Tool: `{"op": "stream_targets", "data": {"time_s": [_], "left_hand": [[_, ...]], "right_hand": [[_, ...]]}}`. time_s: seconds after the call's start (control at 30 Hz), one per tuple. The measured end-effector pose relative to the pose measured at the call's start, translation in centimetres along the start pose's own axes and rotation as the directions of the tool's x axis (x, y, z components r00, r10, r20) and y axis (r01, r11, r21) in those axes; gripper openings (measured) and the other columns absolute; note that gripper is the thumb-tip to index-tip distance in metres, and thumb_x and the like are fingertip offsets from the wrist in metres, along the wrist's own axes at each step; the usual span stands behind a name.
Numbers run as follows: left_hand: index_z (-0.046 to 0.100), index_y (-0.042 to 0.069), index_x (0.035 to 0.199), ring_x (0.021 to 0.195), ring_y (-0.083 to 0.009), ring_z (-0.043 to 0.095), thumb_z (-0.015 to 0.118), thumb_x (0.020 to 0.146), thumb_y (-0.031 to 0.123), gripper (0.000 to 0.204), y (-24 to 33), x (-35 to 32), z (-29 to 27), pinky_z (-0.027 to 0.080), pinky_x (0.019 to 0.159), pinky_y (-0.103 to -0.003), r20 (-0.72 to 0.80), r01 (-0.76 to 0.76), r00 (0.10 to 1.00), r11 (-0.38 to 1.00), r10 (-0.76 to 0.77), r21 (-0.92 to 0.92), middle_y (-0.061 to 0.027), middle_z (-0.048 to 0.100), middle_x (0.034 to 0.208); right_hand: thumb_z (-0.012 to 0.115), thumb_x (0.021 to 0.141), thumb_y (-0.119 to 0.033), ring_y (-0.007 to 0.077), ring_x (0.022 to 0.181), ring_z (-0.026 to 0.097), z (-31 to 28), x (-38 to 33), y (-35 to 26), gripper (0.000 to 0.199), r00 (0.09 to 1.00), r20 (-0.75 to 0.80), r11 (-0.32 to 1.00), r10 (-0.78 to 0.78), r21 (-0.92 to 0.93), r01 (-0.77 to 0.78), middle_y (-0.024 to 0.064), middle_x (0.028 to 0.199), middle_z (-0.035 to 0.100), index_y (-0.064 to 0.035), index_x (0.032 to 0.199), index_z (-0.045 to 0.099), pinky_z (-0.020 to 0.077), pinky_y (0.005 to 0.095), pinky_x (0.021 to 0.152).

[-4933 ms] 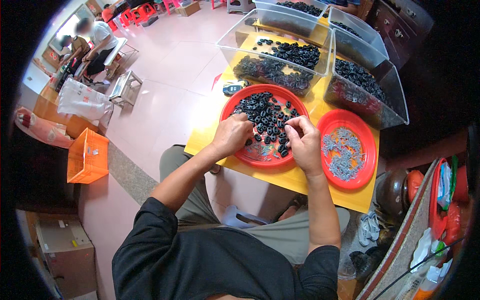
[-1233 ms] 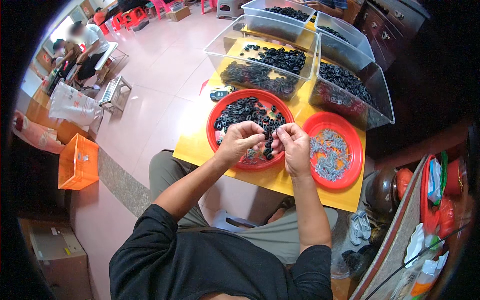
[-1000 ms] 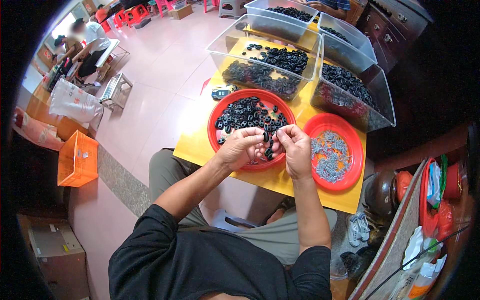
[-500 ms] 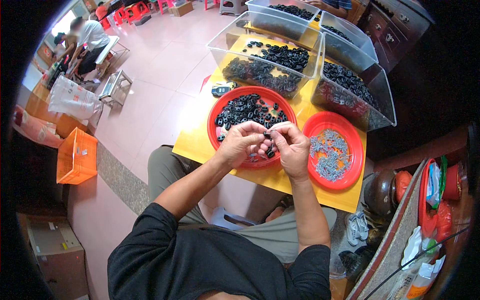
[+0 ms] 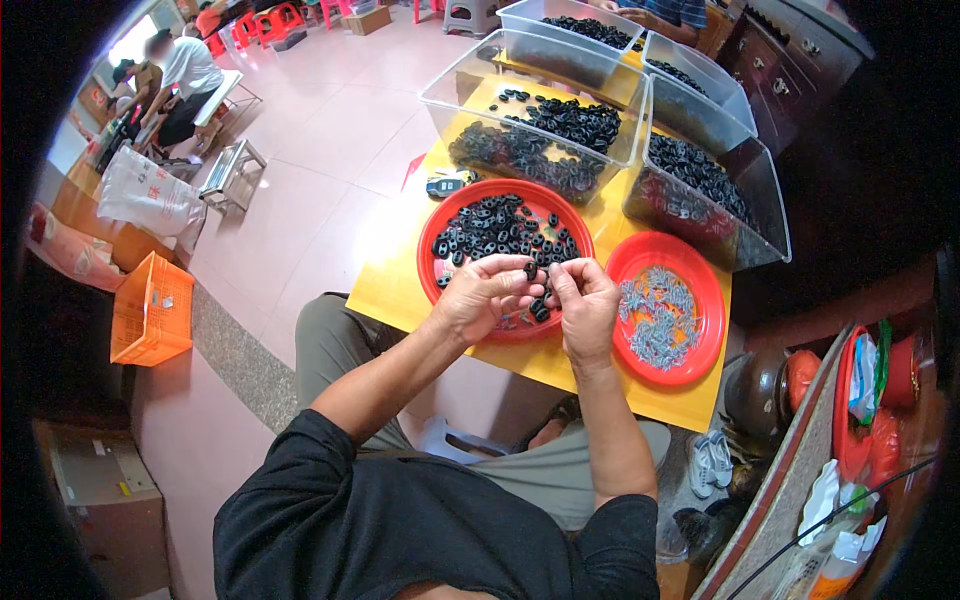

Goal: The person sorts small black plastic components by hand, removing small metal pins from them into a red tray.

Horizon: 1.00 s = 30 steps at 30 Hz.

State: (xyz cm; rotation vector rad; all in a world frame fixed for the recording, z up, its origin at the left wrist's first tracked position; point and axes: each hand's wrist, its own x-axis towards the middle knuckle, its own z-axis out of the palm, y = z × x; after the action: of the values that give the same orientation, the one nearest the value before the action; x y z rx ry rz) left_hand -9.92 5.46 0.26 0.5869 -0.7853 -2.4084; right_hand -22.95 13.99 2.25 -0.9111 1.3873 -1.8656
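My left hand (image 5: 475,298) pinches a small black oval plastic piece with holes (image 5: 531,270) between thumb and fingertips. Close beside it, my right hand (image 5: 587,305) has its thumb and forefinger pressed together; whatever they may hold is too small to make out. Both hands are above the near edge of a round red tray (image 5: 425,262), which contains many similar black pieces (image 5: 490,225). To the right, a second red tray (image 5: 712,345) holds a spread of small grey pin-like parts (image 5: 660,315).
Clear plastic bins of black pieces stand at the back of the yellow table (image 5: 385,295), including a large bin (image 5: 440,100) and a right-hand bin (image 5: 770,215). A car key (image 5: 445,187) lies by the tray. An orange crate (image 5: 150,310) sits left. Another person's arm (image 5: 655,22) shows beyond the bins.
My hands have drawn slightly apart at the fingertips. The black piece now stands upright in my left fingers, away from the right fingertips.
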Motion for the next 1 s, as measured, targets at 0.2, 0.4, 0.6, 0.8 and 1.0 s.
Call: {"op": "stream_targets", "data": {"time_s": [0.2, 0.4, 0.6, 0.8, 1.0], "left_hand": [[0.056, 0.002, 0.110, 0.089, -0.0228, 0.065, 0.060, 0.085, 0.004, 0.025, -0.7, -0.2, 0.1, 0.054, 0.070, -0.029, 0.022, 0.004, 1.000, 0.994, -0.001, -0.109, -0.0118, 0.064, 0.101], [0.056, 0.004, 0.111, 0.091, -0.0215, 0.064, 0.058, 0.086, 0.004, 0.025, -0.7, -0.1, 0.0, 0.053, 0.072, -0.028, 0.028, -0.003, 1.000, 0.992, 0.006, -0.125, -0.0101, 0.063, 0.104], [0.058, 0.002, 0.107, 0.084, -0.0201, 0.065, 0.060, 0.085, 0.003, 0.022, -0.8, -0.3, 0.5, 0.053, 0.070, -0.027, -0.027, -0.075, 0.997, 0.993, 0.073, -0.090, -0.0121, 0.065, 0.098], [0.059, 0.001, 0.106, 0.083, -0.0190, 0.065, 0.061, 0.084, 0.003, 0.022, -1.1, -0.2, 0.5, 0.053, 0.071, -0.027, -0.033, -0.180, 0.983, 0.983, 0.181, 0.045, -0.0126, 0.066, 0.096], [0.058, -0.001, 0.107, 0.082, -0.0193, 0.065, 0.060, 0.084, 0.002, 0.024, -1.2, -0.2, 0.4, 0.053, 0.072, -0.028, -0.073, -0.158, 0.984, 0.987, 0.160, 0.030, -0.0130, 0.065, 0.097]], "right_hand": [[0.062, 0.086, -0.007, 0.0057, 0.060, 0.057, 0.6, -0.2, 0.1, 0.012, 1.000, -0.009, 0.996, -0.025, -0.085, 0.025, 0.0015, 0.070, 0.061, -0.0020, 0.076, 0.056, 0.0475, 0.0206, 0.051], [0.063, 0.085, -0.008, 0.0042, 0.057, 0.054, 0.6, -0.2, 0.4, 0.014, 0.998, -0.049, 0.994, -0.047, -0.101, 0.042, -0.0002, 0.067, 0.059, -0.0025, 0.075, 0.055, 0.0441, 0.0199, 0.050], [0.063, 0.085, -0.007, 0.0040, 0.057, 0.052, 0.8, -0.3, 0.1, 0.014, 0.995, -0.041, 0.979, -0.088, -0.188, 0.079, -0.0006, 0.066, 0.058, -0.0024, 0.074, 0.055, 0.0429, 0.0207, 0.050], [0.063, 0.085, -0.007, 0.0044, 0.058, 0.053, 0.5, -0.2, 0.5, 0.014, 0.996, -0.046, 0.983, -0.081, -0.172, 0.072, -0.0005, 0.066, 0.058, -0.0023, 0.074, 0.055, 0.0432, 0.0206, 0.051], [0.061, 0.086, -0.005, 0.0034, 0.054, 0.050, 0.8, -0.1, 0.5, 0.011, 0.997, -0.058, 0.988, -0.046, -0.148, 0.037, 0.0002, 0.068, 0.059, -0.0031, 0.076, 0.056, 0.0411, 0.0175, 0.049]]}}
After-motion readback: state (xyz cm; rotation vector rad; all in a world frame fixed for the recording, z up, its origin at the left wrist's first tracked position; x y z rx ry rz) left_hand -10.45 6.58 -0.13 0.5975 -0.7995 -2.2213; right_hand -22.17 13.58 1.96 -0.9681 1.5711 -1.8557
